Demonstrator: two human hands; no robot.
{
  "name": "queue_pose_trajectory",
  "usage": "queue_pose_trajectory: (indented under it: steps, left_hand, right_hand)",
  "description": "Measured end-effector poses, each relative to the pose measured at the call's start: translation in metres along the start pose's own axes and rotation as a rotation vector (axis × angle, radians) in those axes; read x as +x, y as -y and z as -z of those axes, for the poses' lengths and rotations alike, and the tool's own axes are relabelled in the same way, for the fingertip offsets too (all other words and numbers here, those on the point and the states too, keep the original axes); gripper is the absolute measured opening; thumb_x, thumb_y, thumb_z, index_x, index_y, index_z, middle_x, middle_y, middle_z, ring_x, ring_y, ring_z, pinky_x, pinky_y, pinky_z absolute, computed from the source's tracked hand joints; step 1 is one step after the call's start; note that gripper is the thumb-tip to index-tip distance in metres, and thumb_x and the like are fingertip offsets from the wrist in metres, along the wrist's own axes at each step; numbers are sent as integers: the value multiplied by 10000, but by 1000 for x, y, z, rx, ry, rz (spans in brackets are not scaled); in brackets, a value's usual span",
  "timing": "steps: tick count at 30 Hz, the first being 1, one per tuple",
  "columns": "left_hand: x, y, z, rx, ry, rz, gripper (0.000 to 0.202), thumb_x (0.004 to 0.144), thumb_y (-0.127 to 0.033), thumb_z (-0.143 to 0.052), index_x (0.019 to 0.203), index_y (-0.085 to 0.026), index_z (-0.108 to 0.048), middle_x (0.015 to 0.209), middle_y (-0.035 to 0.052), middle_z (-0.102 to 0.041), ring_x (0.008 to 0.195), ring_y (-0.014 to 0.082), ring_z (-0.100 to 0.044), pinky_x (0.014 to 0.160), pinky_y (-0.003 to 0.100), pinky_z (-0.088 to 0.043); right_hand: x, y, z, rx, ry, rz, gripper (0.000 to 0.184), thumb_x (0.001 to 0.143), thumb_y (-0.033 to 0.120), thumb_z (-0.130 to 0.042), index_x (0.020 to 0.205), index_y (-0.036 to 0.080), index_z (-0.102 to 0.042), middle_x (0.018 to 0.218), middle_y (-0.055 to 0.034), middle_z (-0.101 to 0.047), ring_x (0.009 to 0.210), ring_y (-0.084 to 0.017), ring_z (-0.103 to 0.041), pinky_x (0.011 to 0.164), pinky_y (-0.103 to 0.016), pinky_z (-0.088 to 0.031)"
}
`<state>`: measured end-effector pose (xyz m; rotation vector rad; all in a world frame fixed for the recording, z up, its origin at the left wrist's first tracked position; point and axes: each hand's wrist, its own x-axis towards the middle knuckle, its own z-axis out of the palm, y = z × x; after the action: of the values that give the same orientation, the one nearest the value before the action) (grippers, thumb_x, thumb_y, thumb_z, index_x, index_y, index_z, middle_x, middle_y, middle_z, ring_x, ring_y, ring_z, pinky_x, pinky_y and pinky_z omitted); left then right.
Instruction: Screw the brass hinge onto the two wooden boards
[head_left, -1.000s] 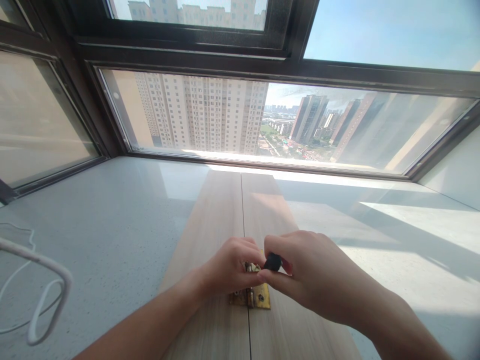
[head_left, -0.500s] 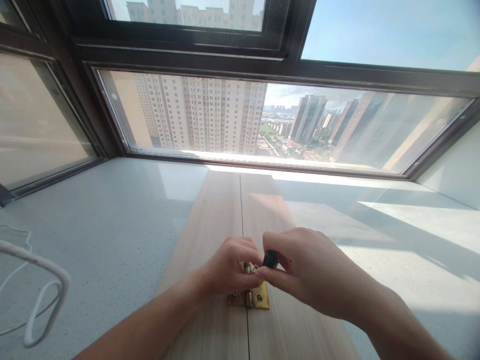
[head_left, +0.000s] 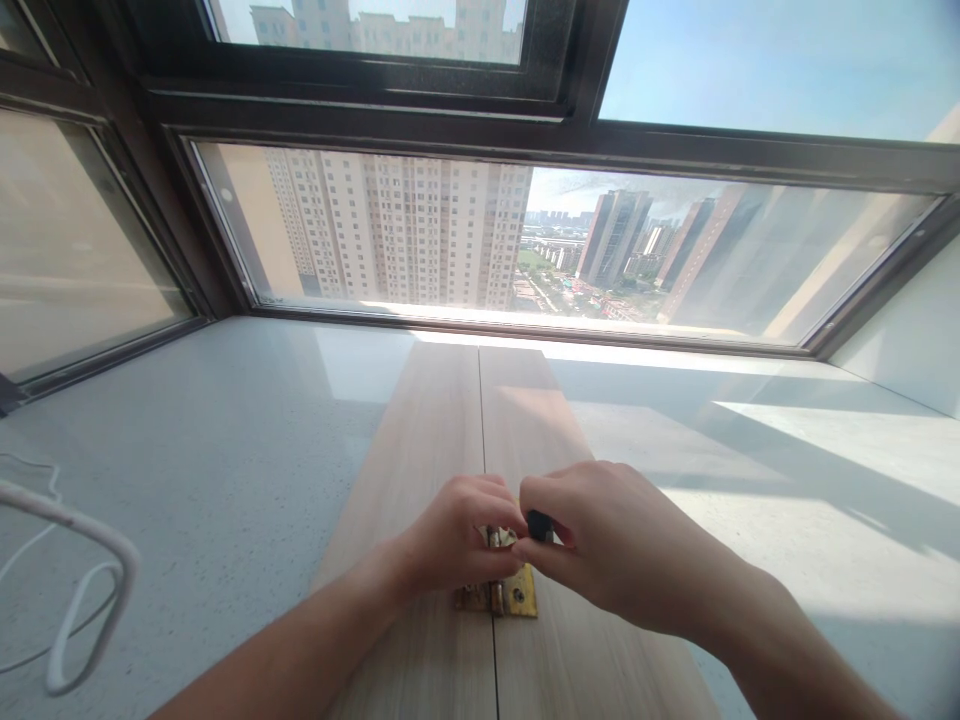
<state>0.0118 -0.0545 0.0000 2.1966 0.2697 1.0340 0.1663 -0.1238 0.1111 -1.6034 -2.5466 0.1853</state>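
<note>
A worn brass hinge [head_left: 520, 597] lies across the seam between two pale wooden boards [head_left: 420, 430], with a screw showing in its near right leaf. Over its far part, my left hand [head_left: 469, 530] is closed, thumb and forefinger curled together; what they pinch is hidden. My right hand [head_left: 607, 530] grips a screwdriver [head_left: 539, 526], of which only the black handle's end shows between thumb and forefinger. The shaft and tip are out of sight. Both hands' fingertips meet above the hinge's right leaf.
The boards lie on a white speckled sill [head_left: 247, 450] below a dark-framed window [head_left: 480, 150]. On the left, a white looped tube or cord [head_left: 112, 545] stands in front, with thin cable behind it. Sunlight and shadow cross the sill's right side.
My right hand has rolled slightly and shifted a little left, so the black handle's end is tilted and less of it shows. My left hand and the hinge stay in place.
</note>
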Motion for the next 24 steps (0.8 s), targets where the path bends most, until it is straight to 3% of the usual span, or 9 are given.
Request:
queue_pose_trajectory:
  steps: [5,14,20,24]
  left_hand:
    - [0,-3,2,8,-90,19,89,663,-114,-627,717,-131,-695,695,62,-687,671,153,-583,646,259,-465]
    - [1,-2,6,117,-174,124,171,692,-71,-549,752,-143,-692,711,41,-651,687,145,-570,664,261,-457]
    - [3,-3,28,134,116,175,103,682,-82,-594,702,-133,-681,684,15,-622,656,113,-558,626,215,-444]
    - [6,-6,46,161,272,238,93,704,-138,-653,767,-133,-722,721,16,-623,646,101,-560,612,198,-444]
  right_hand:
    - [-5,-3,10,-10,-74,-27,227,838,327,-580,653,206,-527,575,42,-556,513,-104,-415,488,-258,-207]
    - [-7,-13,17,-6,-77,-87,268,863,409,-565,683,211,-567,580,18,-566,533,-132,-458,497,-267,-265]
    - [-8,-13,17,12,-79,-69,260,863,399,-562,679,215,-575,581,17,-561,533,-130,-455,486,-262,-267]
    - [-9,-14,16,15,-74,-77,261,861,401,-559,676,218,-581,571,20,-553,525,-128,-449,476,-259,-271]
